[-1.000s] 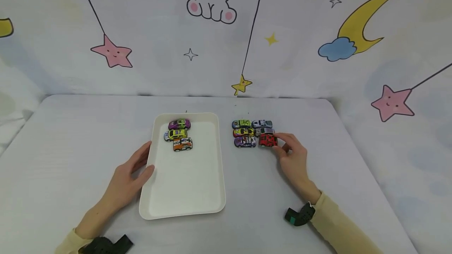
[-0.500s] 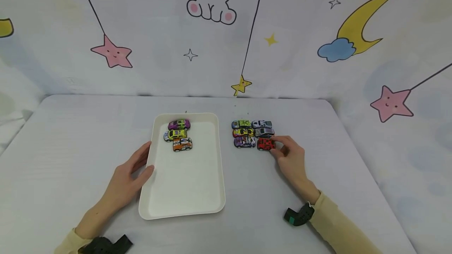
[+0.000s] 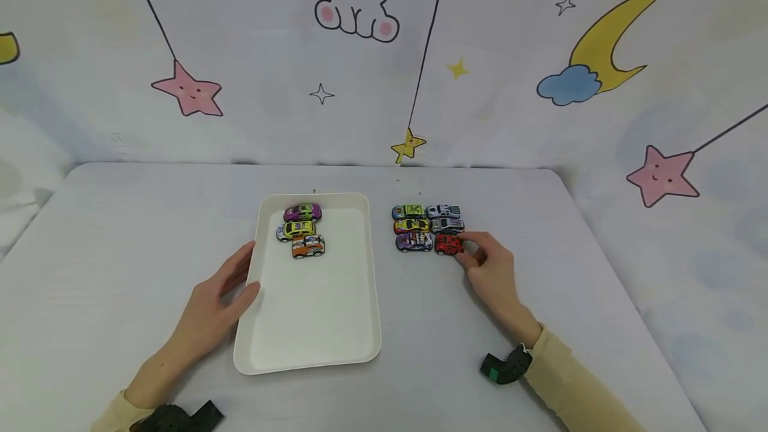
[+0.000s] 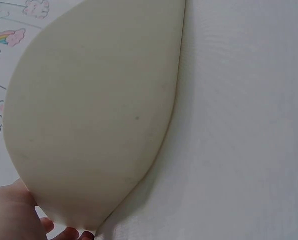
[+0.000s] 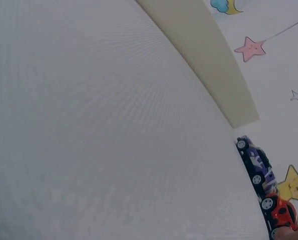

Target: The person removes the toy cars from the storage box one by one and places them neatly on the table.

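On the left, my left hand (image 3: pixel 211 305) holds the long side of a white tray (image 3: pixel 315 312), thumb at the rim and fingers along the outer wall. Inside the tray's far end sit three toy cars: a purple-green one (image 3: pixel 303 213), a yellow one (image 3: pixel 296 231) and an orange-white one (image 3: pixel 309 247). My right hand (image 3: pixel 493 275) pinches a red toy car (image 3: pixel 447 244) at its right end, down on the table beside a purple-white toy car (image 3: pixel 414 242). The right wrist view shows these two cars end to end, the red car (image 5: pixel 281 215) partly behind a fingertip.
Behind the red car is a silver toy car (image 3: pixel 447 225), with a white-blue one (image 3: pixel 443 211) beyond it. A red-yellow car (image 3: pixel 411 226) and a green-yellow car (image 3: pixel 409 211) stand to their left. A cartoon-printed backdrop (image 3: pixel 258 52) rises behind the white table (image 3: pixel 138 252).
My right hand has slid the red toy car slightly left and toward me, closer to the purple-white one. The left hand and tray have stayed put.
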A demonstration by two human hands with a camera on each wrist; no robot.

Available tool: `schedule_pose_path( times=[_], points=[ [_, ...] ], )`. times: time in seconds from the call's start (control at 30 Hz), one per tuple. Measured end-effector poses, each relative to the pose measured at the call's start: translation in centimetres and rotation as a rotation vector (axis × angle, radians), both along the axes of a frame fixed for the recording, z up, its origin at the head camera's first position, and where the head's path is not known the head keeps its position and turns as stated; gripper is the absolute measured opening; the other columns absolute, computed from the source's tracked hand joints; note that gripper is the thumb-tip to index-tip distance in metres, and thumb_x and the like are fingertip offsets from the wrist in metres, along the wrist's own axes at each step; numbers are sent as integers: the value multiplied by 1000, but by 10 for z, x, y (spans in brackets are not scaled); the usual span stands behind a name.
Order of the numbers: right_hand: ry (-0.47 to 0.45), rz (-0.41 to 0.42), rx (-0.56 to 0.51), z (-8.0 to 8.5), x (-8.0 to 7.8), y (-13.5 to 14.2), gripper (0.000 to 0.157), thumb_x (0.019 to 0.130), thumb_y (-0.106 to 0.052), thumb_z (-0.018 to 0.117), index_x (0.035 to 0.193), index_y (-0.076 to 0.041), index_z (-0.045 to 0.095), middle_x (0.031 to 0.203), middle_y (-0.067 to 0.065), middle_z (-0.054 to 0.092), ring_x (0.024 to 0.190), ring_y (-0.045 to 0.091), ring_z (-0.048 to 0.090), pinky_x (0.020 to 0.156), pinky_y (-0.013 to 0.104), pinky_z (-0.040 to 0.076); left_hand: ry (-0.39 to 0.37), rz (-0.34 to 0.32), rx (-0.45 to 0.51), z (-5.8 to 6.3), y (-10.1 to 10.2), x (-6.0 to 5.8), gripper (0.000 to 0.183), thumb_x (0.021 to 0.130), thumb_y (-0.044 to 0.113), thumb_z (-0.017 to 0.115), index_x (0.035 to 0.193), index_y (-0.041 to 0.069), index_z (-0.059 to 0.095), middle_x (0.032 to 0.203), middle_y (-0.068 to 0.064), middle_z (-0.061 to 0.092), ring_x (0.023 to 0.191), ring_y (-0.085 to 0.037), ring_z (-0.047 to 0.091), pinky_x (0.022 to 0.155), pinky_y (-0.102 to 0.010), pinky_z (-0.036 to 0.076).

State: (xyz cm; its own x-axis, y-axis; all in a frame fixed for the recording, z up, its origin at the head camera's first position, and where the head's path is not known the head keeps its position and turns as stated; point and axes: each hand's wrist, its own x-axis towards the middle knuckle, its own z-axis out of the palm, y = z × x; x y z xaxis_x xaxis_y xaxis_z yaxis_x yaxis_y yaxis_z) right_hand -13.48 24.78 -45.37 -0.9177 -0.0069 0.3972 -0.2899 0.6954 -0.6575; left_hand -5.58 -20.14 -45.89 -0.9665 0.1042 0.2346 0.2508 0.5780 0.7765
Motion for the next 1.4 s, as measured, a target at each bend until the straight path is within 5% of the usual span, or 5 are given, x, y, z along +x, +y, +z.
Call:
schedule_pose_path(
  times=[1.4],
  points=[
    [73,17,4,1,-2,-1,34,78,9,74,110,-4,74,107,9,65,63,9,46,58,14,35,-9,2,-8,1,-1,0,65,99,17,63,157,20,35,148,-17,52,122,17,44,96,1,32]
  ],
)
